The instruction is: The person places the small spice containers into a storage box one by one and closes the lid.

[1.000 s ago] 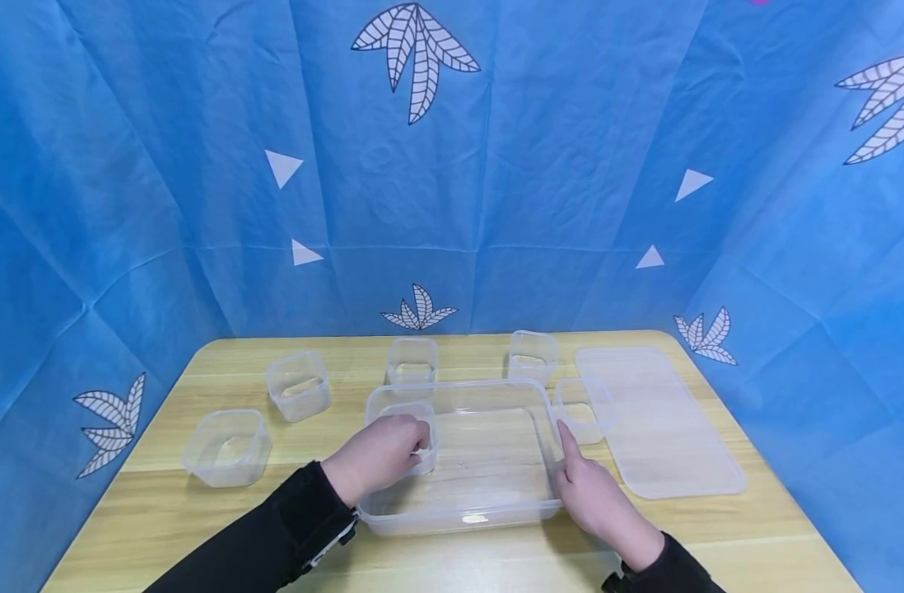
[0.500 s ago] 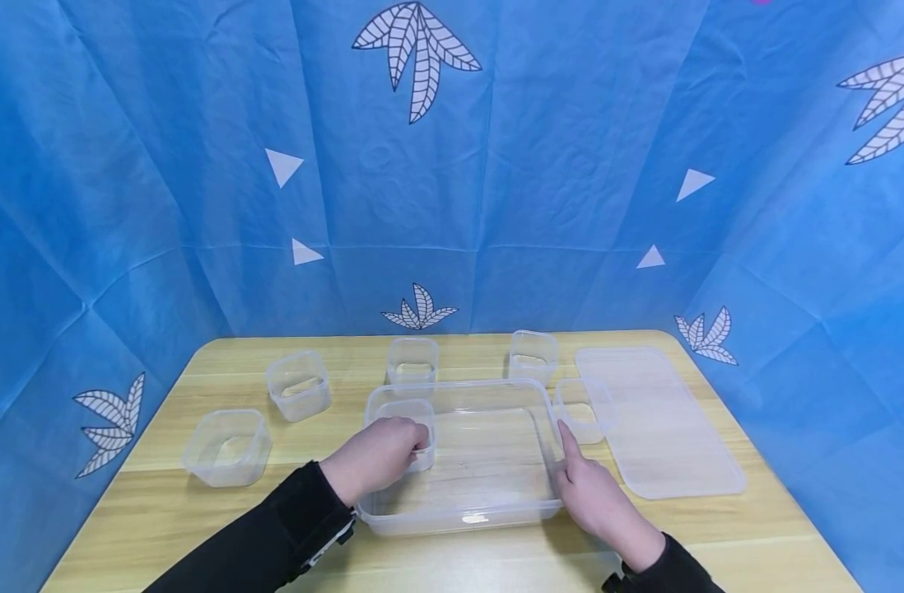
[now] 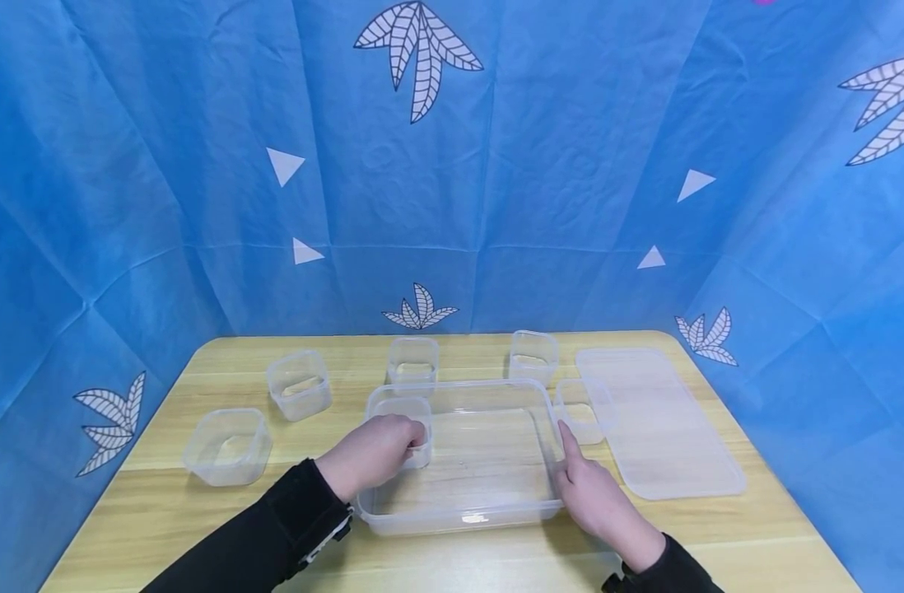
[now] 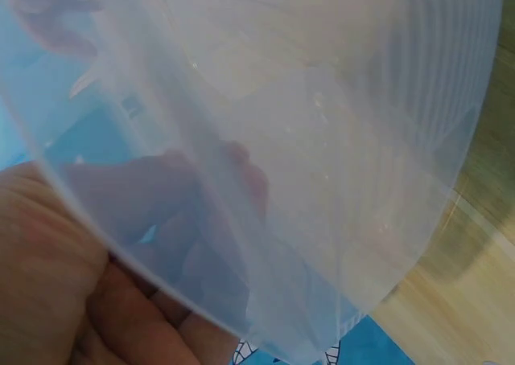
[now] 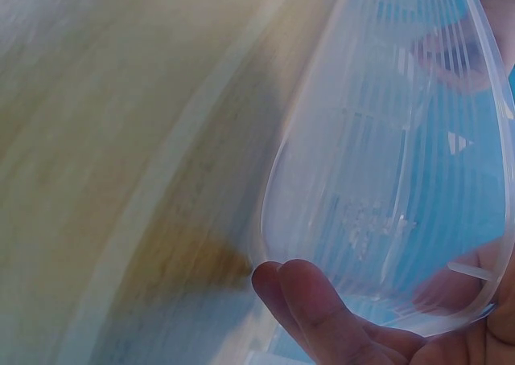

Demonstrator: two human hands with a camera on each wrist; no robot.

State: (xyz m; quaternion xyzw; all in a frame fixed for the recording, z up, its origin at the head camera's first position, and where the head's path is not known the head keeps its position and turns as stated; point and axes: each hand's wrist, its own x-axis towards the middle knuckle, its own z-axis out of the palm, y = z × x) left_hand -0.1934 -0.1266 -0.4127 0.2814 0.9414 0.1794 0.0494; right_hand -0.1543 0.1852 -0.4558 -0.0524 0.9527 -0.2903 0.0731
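Observation:
A large clear plastic box point(image 3: 489, 461) stands open-topped at the middle of the table. Inside its back left corner is a small clear plastic container point(image 3: 402, 407). My left hand point(image 3: 378, 449) reaches over the box's left side and pinches the small container's near right wall with curled fingers; some fingertips are hidden in the head view. In the left wrist view my left hand point(image 4: 48, 260) shows partly through cloudy plastic. At the box's right wall, my right hand point(image 3: 593, 494) grips it, index finger straight along the rim. Its fingertips point(image 5: 302, 285) press the outer side in the right wrist view.
More small containers stand around the box: two at the left point(image 3: 230, 469), one behind it point(image 3: 412, 352), one at the back right point(image 3: 533, 346) and one beside its right wall point(image 3: 578, 428). A flat translucent lid point(image 3: 659, 428) lies right. Blue cloth point(image 3: 452, 206) hangs behind the table.
My left hand has shifted slightly left and back with the small container, drawing it closer into the box's back left corner. The right hand keeps its place.

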